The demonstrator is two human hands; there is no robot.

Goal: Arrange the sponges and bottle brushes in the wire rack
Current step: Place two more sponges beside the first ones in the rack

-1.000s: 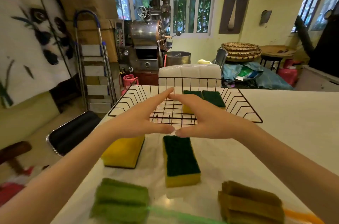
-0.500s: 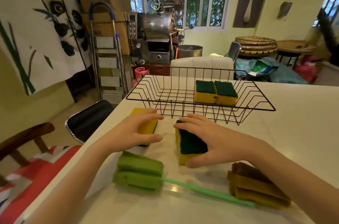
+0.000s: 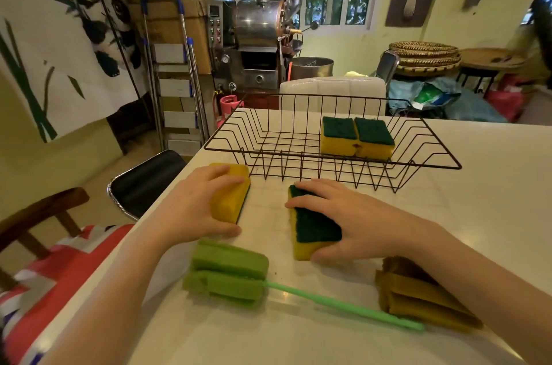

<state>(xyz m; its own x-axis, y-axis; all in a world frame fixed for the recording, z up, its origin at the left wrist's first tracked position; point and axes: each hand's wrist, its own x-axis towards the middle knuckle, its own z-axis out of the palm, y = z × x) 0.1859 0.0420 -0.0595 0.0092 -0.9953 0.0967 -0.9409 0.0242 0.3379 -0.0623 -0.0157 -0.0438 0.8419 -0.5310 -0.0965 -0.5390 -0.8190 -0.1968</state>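
Note:
A black wire rack [image 3: 424,166] stands on the white table [image 3: 478,200], with two yellow sponges [image 3: 357,137] lying green side up at its right. In front of the rack, my left hand [image 3: 191,206] grips a yellow sponge [image 3: 231,198] lying green side down. My right hand [image 3: 355,218] grips another sponge [image 3: 313,227], green side up. Nearer to me lie a green bottle brush [image 3: 230,273] with a long green handle and a brown bottle brush [image 3: 418,293], partly hidden by my right forearm.
A black chair seat [image 3: 143,182] sits by the table's left edge and a white chair back [image 3: 331,95] stands behind the rack. Farther back are a stepladder [image 3: 173,71], a metal roasting machine [image 3: 260,45] and stacked woven trays [image 3: 424,56].
Both hands came down from above the rack's front to the table and closed on the two sponges, one in each hand. The view tilted down.

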